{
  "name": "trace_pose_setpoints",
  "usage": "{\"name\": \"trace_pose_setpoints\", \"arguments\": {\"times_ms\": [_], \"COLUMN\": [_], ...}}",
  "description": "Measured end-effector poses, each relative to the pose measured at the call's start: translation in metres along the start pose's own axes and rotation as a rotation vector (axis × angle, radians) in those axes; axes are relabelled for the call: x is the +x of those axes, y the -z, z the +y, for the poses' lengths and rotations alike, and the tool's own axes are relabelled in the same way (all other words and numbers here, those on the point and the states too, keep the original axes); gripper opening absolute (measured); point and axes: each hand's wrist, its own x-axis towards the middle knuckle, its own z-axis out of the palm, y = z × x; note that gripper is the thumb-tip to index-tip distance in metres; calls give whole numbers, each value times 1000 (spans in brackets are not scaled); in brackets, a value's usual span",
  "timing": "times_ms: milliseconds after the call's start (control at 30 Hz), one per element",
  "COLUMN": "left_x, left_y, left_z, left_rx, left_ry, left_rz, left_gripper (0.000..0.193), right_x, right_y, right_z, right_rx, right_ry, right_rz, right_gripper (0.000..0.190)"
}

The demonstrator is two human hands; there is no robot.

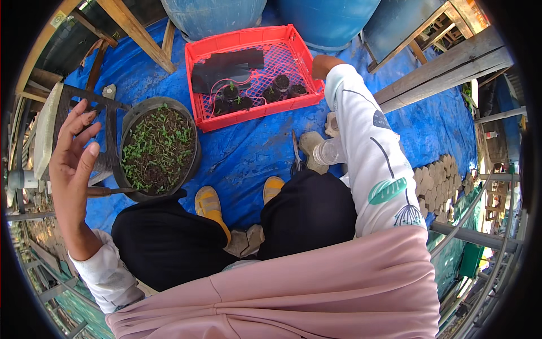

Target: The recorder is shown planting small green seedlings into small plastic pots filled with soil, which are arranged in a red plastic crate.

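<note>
My left hand (76, 156) is raised at the left with its fingers apart and nothing in it; soil marks its fingertips. Below and beside it stands a round black pot (195, 159) of dark soil with many small green seedlings (159, 144). My right hand (327, 67) is at the right wall of a red plastic crate (254, 112), its fingers curled and mostly hidden. Inside the crate stand several soil-filled cups (281, 82), some with a small seedling. A black plastic sheet (222, 70) and pink string (262, 73) also lie there.
A blue tarpaulin (237, 156) covers the ground. Scissors (297, 154), a paving block (311, 146) and stacked clear plastic cups (328, 152) are near my right knee. A wooden-handled tool (103, 191) rests against the pot. Blue drums (216, 17) and a timber beam (444, 68) bound the space.
</note>
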Motion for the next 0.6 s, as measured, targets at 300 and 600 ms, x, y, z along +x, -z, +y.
{"name": "trace_pose_setpoints", "arguments": {"times_ms": [300,600], "left_x": [-12,-24], "left_y": [4,1], "left_z": [-47,-69], "left_rx": [-91,-166], "left_ry": [182,426], "left_rz": [37,-74], "left_gripper": [47,51], "right_x": [60,63], "right_y": [-134,-141], "right_z": [-19,-66], "right_rx": [516,429], "right_ry": [-592,-628], "right_rz": [84,210], "right_gripper": [49,77]}}
